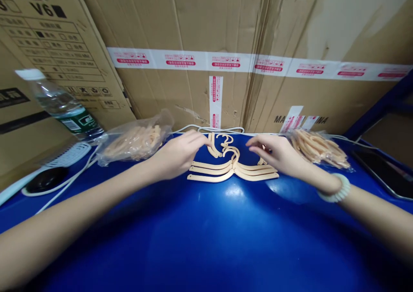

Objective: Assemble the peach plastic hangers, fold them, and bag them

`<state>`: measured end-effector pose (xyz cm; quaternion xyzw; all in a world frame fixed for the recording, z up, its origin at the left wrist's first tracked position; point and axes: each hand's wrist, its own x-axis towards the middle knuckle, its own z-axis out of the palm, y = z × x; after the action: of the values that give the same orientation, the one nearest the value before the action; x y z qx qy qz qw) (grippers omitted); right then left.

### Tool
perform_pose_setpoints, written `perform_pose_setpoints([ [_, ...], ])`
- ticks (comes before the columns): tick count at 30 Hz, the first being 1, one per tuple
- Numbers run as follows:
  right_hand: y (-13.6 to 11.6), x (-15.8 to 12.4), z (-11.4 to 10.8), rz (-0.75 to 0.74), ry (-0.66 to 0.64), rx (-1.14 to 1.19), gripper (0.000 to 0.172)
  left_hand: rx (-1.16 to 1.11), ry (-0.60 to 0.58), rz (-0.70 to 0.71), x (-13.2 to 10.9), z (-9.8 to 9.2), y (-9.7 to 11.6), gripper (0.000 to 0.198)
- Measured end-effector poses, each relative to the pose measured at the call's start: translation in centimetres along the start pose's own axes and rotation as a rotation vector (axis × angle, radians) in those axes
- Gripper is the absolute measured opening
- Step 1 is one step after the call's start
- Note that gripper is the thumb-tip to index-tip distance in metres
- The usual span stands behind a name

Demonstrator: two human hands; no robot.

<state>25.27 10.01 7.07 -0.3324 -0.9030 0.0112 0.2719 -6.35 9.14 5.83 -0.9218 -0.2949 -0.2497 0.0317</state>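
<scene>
**Small plastic hangers lying stacked between two hands**

Head view: Small plastic hangers (232, 169), beige and thin, are lying in a neat overlapping stack on the blue table (206, 240), just above the middle of the frame. Their hooks are pointing toward 12 o'clock and their arms are spreading toward 3 and 9 o'clock.

The left hand (176, 156) is reaching in from 9 o'clock of the stack, its fingertips meeting the left-most hook. Whether they are pinching it or only touching it cannot be told. The right hand (279, 154), wearing a pale bead bracelet (338, 191), is hovering palm down at 3 o'clock of the stack, fingers loose and uncurled over the hanger arms and gripping nothing visible.

These hangers are looking very light, stiff yet slender, and smooth, so they are likely sliding easily over each other and over the glossy table. The hook neck or the middle of the arms is offering the surest pinch, while the thin hook tips are probably the parts most apt to snap.

A clear bag of hangers (134, 141) is lying at 9 o'clock of the left hand, and a second bag (318, 147) at 3 o'clock of the right hand. A water bottle (63, 107) is leaning at far left, a phone (383, 171) is lying at far right, and taped cardboard boxes (193, 25) are standing at 12 o'clock.
</scene>
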Motion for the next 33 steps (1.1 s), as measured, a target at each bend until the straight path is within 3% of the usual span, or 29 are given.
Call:
perform_pose_setpoints([
  [3,1.9,3.3,0.5,0.091,-0.167,-0.096,0.021,0.044,-0.136,-0.026,1.3,0.3,-2.1,0.035],
  [6,3.6,6.2,2.0,0.090,-0.286,-0.135,0.022,0.045,-0.256,-0.042,2.5,1.4,-3.7,0.031],
  [12,5.5,8.6,5.5,0.068,-0.407,-0.182,0.025,0.007,-0.319,0.026,3.9,3.5,-4.9,0.023],
  [18,5.7,8.7,6.4,0.102,-0.414,-0.187,0.010,-0.023,-0.306,0.065,3.8,4.2,-5.2,0.029],
  [23,5.4,8.0,5.8,0.131,-0.297,-0.105,0.006,-0.018,-0.279,0.077,3.5,4.8,-5.3,0.033],
  [28,4.9,7.0,4.8,0.217,0.022,0.047,0.013,0.024,-0.241,0.071,3.5,4.9,-5.0,0.021],
  [33,1.3,4.4,3.2,0.341,0.263,0.230,0.033,0.048,-0.087,-0.003,2.6,3.5,-3.9,0.020],
])
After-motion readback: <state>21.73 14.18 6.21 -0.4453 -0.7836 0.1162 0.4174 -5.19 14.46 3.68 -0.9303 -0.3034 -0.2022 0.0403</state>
